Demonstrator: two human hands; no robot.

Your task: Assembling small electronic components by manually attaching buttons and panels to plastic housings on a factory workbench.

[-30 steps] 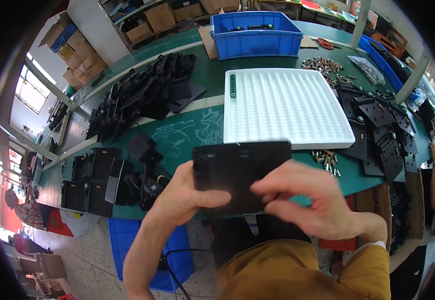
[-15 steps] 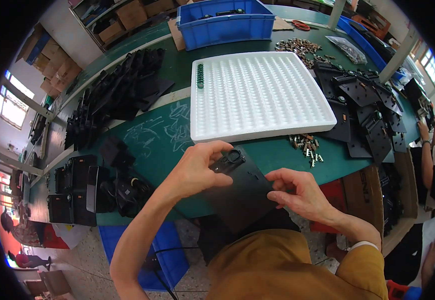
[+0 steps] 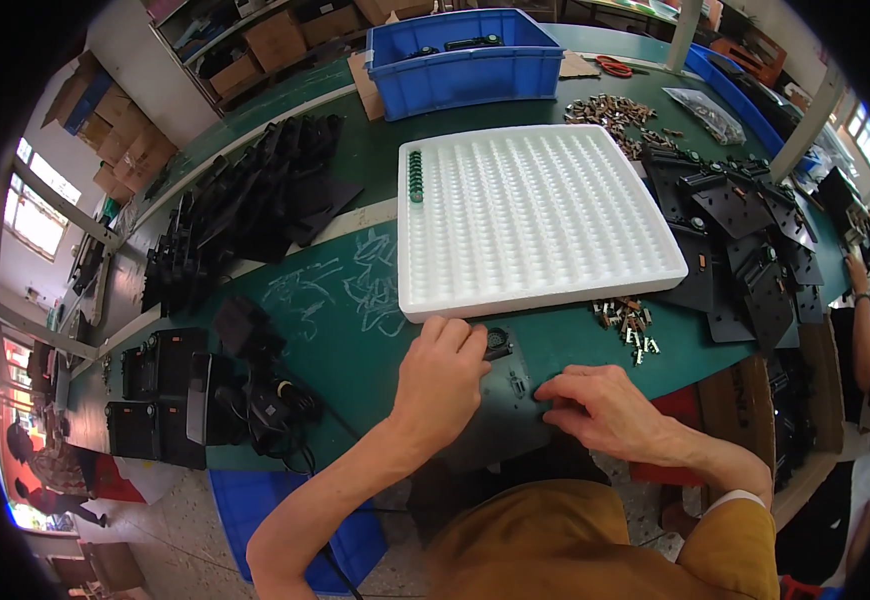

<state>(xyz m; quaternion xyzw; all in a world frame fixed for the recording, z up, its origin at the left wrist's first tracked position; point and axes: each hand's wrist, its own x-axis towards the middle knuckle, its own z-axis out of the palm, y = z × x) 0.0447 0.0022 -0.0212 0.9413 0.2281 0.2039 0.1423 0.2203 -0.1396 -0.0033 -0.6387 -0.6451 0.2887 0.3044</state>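
A flat black panel (image 3: 500,425) with a round-ended raised fitting at its far edge lies in front of me at the table's near edge. My left hand (image 3: 440,385) is closed at the panel's far left corner, fingers curled beside the round fitting; what sits under the fingertips is hidden. At the right edge, my right hand (image 3: 605,410) grips the panel between thumb and fingers. Beyond it stands a white foam tray (image 3: 545,298) of many pockets, with a short column of green pieces (image 3: 416,178) at its far left. Small metal parts (image 3: 630,322) lie by its near right corner.
Black panels with fittings (image 3: 745,230) pile up on the right, more black parts (image 3: 245,200) on the left. A blue bin (image 3: 465,85) stands at the back near metal pieces (image 3: 620,115). Black adapters with cables (image 3: 270,400) lie at near left. Another person's hand (image 3: 858,272) shows far right.
The panel has gone from being held up and tilted to lying lower at the table edge. My left hand has turned over, its fingers now curled at the far corner.
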